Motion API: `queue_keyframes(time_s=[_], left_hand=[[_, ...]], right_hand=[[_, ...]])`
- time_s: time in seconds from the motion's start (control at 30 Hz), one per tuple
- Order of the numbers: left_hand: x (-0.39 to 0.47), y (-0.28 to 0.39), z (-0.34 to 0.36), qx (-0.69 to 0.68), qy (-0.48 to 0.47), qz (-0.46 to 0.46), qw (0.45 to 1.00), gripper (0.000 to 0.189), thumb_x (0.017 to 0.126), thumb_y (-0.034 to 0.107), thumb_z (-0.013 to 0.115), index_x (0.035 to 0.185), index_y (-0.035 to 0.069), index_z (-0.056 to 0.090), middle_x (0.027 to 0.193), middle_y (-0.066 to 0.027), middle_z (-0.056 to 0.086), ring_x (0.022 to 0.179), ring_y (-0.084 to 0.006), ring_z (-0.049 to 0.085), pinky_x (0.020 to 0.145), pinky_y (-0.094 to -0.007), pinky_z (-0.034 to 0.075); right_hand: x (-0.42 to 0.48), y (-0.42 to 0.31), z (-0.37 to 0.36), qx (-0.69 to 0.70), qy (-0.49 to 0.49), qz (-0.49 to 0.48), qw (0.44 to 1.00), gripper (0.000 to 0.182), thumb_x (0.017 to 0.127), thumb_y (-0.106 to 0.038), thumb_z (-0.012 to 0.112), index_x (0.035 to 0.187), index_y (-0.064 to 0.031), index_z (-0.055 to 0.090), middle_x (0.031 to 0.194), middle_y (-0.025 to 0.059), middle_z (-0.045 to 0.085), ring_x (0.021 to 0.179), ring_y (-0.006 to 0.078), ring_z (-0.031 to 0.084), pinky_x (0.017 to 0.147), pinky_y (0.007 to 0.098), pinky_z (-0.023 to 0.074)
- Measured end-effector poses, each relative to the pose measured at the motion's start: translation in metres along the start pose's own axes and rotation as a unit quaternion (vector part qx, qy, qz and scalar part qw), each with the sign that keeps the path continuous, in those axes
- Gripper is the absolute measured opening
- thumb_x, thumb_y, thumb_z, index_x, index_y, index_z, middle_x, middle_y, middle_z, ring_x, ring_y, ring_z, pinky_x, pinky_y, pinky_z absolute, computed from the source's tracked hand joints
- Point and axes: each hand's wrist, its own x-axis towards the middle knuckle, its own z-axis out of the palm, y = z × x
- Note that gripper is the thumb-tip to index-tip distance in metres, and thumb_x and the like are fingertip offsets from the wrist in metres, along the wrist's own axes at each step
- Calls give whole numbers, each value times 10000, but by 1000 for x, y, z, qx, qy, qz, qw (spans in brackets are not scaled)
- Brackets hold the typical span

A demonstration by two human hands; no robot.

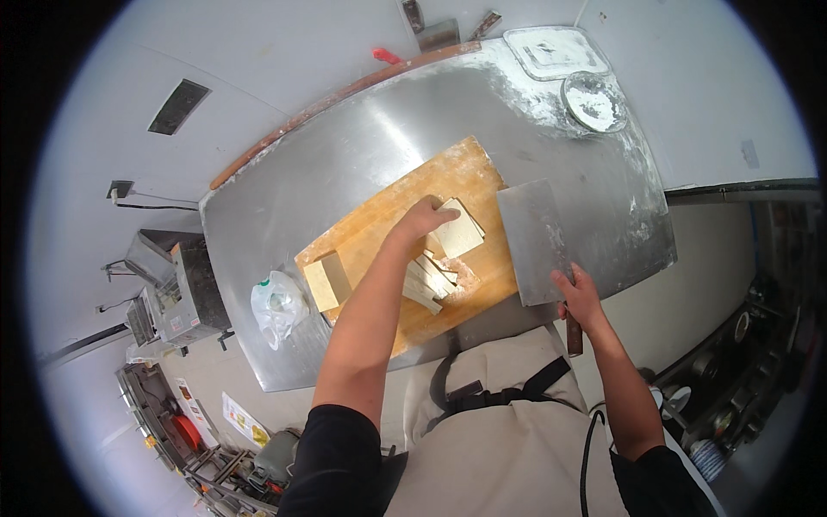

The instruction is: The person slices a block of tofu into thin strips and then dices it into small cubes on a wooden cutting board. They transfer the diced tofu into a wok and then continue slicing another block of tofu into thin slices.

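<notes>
My left hand (426, 218) grips the upper left edge of a small stack of pale, flat dough sheets (460, 234) over a wooden board (362, 239). Below the stack, several cut dough strips (429, 278) lie beside a patch of flour. A block of stacked dough sheets (326, 282) sits at the board's left end. My right hand (577, 294) holds a large, wide-bladed cleaver (531, 236) by its wooden handle. The blade is just right of the board, its tip end pointing away from me.
The board lies on a steel table (568, 168). At the far right are a floured tray (557, 53) and a round bowl of flour (594, 102). A plastic bag (278, 309) lies left. A long wooden rod (336, 102) runs along the back edge.
</notes>
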Motion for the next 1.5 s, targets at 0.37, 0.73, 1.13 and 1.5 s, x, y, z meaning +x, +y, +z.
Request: queue_keyframes(time_s=[0.37,0.73,1.13,1.5], left_hand=[[14,-32,-47,-164,39,43,985,381,944,230,804,1235,4,709,1042,-55,722,1023,-180,639,919,-372,507],[-102,-59,-10,348,-71,493,794,703,891,289,802,1462,-7,518,1454,-220,548,1400,-412,498,1226,-498,395],[-104,-91,-3,466,-60,526,709,912,832,396,833,1555,-3,445,1384,-197,533,1322,-383,510,1183,-503,383],[-120,-111,88,301,346,243,855,806,823,429,866,1390,-38,534,1210,-229,564,1106,-399,546,945,-511,448]], right_hand=[[0,4,4,-6,50,19,999,310,1087,-280,652,1248,-21,595,867,4,594,447,115,481,407,311,425],[-30,24,20,-1,57,31,998,287,1103,-266,626,1286,-44,615,880,17,645,467,108,485,426,295,429],[-68,82,31,42,91,30,994,304,1104,-238,621,1351,-62,609,951,23,672,479,119,496,402,296,425],[-58,77,49,-118,66,-8,991,296,1092,-235,611,1294,-22,650,903,100,696,553,214,624,491,372,507]])
